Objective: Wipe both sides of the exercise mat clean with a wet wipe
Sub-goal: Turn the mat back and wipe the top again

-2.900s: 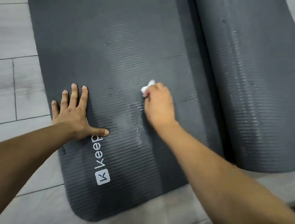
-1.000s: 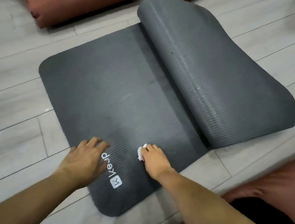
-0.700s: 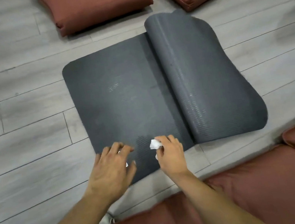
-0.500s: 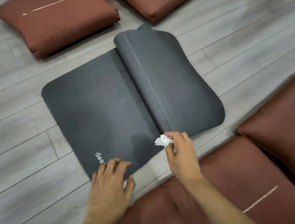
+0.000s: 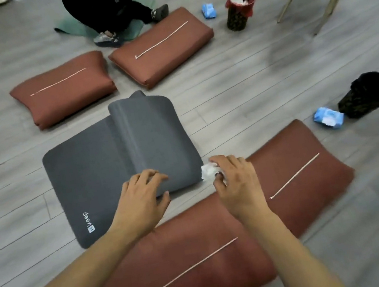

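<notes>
The dark grey exercise mat lies on the wooden floor, its right part folded back over itself, a white "keep" logo near its front left corner. My left hand rests with spread fingers on the near edge of the folded flap. My right hand holds a crumpled white wet wipe just off the flap's near right corner, above the floor.
Reddish-brown cushions lie around: two beyond the mat, two close to me. Blue wipe packs, a lined bin, a dark bag, a chair and a seated person are farther off.
The view has pulled back and up from the mat. My left hand moved from the logo corner rightward onto the folded flap. My right hand carried the wipe off the mat to its right corner.
</notes>
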The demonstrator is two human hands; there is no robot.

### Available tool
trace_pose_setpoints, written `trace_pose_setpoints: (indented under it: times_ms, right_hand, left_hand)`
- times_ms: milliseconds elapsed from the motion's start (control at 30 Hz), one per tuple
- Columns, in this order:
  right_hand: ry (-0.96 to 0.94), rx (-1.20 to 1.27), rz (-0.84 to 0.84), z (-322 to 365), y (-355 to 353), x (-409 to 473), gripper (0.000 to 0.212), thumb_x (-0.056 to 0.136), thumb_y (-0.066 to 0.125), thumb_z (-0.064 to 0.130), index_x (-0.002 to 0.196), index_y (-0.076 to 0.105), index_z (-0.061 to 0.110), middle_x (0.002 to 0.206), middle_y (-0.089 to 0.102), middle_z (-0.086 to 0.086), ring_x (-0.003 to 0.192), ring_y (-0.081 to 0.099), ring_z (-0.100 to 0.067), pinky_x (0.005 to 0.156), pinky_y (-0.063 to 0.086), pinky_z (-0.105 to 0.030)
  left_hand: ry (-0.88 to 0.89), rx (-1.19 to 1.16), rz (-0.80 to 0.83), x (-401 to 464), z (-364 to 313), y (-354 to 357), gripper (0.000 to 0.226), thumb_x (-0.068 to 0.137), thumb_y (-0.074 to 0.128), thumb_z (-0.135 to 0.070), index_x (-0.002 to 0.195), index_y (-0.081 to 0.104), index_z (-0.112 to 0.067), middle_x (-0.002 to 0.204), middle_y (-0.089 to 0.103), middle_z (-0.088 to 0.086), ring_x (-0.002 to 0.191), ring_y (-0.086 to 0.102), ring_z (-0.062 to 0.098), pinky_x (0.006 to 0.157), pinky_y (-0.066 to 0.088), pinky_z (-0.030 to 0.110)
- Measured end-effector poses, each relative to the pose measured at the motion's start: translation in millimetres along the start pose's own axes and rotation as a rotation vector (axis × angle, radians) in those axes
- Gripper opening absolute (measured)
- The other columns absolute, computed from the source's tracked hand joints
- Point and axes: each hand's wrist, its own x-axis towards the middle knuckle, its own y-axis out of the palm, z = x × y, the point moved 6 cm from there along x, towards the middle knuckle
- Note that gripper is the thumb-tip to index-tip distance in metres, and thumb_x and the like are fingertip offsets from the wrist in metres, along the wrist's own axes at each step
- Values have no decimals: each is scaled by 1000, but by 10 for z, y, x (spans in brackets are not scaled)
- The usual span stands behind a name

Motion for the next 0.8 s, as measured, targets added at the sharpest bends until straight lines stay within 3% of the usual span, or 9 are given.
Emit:
trace_pose_setpoints:
  times_ms: [200, 500, 700, 800]
  right_hand:
    - [15, -68, -71, -499, -1302, -58, 33, 80, 56, 17, 112, 61, 25, 94, 60, 3, 83, 53, -23, 76, 42, -40]
    - [-109, -46, 4, -617, -1685, 1105, 34, 86, 58, 12, 118, 59, 24, 99, 60, 4, 91, 52, -21, 87, 41, -39]
    - [-252, -99, 5, -874, -1740, 2778, 34, 85, 60, 11, 117, 60, 24, 101, 61, 5, 90, 54, -21, 84, 43, -38]
    - [-298, -90, 59, -973, -1501, 3969, 33, 85, 59, 12, 116, 59, 25, 100, 59, 4, 90, 53, -22, 82, 43, -40]
  left_hand:
    - [50, -16, -45, 24, -1074, -527, 36, 99, 58, -40, 134, 59, -29, 135, 53, -7, 120, 52, 23, 99, 39, 38]
    - [-30, -64, -143, 695, -1339, -990, 33, 99, 57, -38, 130, 61, -27, 131, 55, -5, 119, 54, 24, 99, 40, 40]
    - [-106, -52, -243, 2193, -1168, -1140, 34, 98, 57, -39, 129, 61, -27, 129, 56, -6, 115, 55, 25, 95, 42, 40]
    - [-195, -65, -239, 3062, -998, -1072, 39, 90, 44, -45, 119, 65, -28, 119, 61, -5, 103, 63, 25, 86, 50, 41]
